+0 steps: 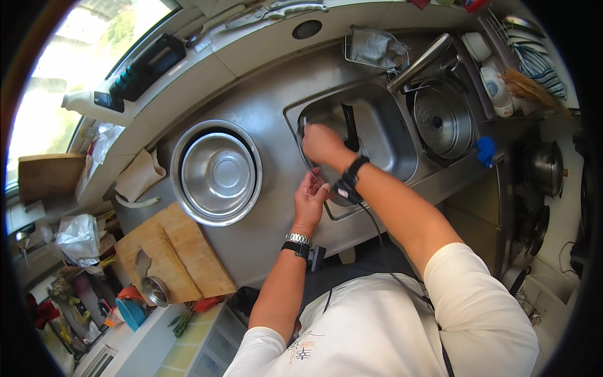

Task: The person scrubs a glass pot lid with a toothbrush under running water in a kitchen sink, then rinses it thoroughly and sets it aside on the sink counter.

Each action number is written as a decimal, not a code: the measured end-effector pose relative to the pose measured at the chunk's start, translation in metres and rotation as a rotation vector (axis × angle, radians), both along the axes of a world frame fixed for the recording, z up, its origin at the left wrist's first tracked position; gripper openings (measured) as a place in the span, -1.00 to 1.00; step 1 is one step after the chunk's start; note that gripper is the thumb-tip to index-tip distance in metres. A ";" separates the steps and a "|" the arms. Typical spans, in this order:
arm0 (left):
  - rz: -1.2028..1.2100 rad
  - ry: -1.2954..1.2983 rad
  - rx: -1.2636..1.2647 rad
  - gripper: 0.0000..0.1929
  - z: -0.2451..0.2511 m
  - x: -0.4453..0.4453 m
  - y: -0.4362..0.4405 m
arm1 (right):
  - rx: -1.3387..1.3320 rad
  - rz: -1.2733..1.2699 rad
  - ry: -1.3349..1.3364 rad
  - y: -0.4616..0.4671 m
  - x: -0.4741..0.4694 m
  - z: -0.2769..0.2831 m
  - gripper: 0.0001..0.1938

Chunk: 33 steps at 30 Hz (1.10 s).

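Over the left side of the steel sink (388, 136), a round, thin-rimmed vessel (304, 156) is tilted; whether it is a bowl or a lid I cannot tell. My left hand (309, 202) pinches its near rim between thumb and fingers. Higher along the same rim is my right hand (325, 146), curled and slightly blurred, its fingertips hidden. A black elongated object (349, 127) lies in the sink beyond my right hand. Two nested stainless steel basins (258, 184) stand on the counter to the left.
A wooden cutting board (212, 264) lies at lower left, with a small metal bowl (154, 290) on it. The faucet (421, 61) reaches over the sink's far right corner. To the sink's right sits a lidded pot (440, 108). A wire basket (347, 52) stands behind.
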State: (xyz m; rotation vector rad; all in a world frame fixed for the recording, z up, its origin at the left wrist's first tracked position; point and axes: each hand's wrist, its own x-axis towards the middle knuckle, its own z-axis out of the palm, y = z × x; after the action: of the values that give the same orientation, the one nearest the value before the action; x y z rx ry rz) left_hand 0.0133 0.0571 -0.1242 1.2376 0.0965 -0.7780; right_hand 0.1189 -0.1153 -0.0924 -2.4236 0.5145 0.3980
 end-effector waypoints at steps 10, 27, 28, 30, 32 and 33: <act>0.046 0.042 -0.050 -0.64 0.002 0.002 -0.006 | -0.198 0.449 -0.065 -0.035 -0.174 0.082 -0.47; 0.230 0.037 0.144 -0.79 0.094 0.027 -0.221 | -0.666 0.400 -0.575 -0.316 -0.100 0.084 -0.92; 0.235 0.043 0.155 -0.79 0.094 0.030 -0.228 | -0.591 0.355 -0.551 -0.317 -0.103 0.079 -0.93; 0.251 0.066 0.170 -0.77 0.096 0.034 -0.238 | -0.628 0.340 -0.668 -0.318 -0.109 0.070 -0.93; 0.256 0.063 0.198 -0.76 0.097 0.038 -0.245 | -0.620 0.339 -0.700 -0.319 -0.113 0.064 -0.92; 0.263 0.070 0.210 -0.75 0.098 0.038 -0.246 | -0.596 0.345 -0.679 -0.319 -0.114 0.062 -0.92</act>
State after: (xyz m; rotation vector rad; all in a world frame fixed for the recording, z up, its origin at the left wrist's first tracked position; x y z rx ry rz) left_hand 0.0513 -0.1893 -0.0260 1.3631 0.3984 -0.5922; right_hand 0.0054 -0.4346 -0.0300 -2.9932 -0.1164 -0.5191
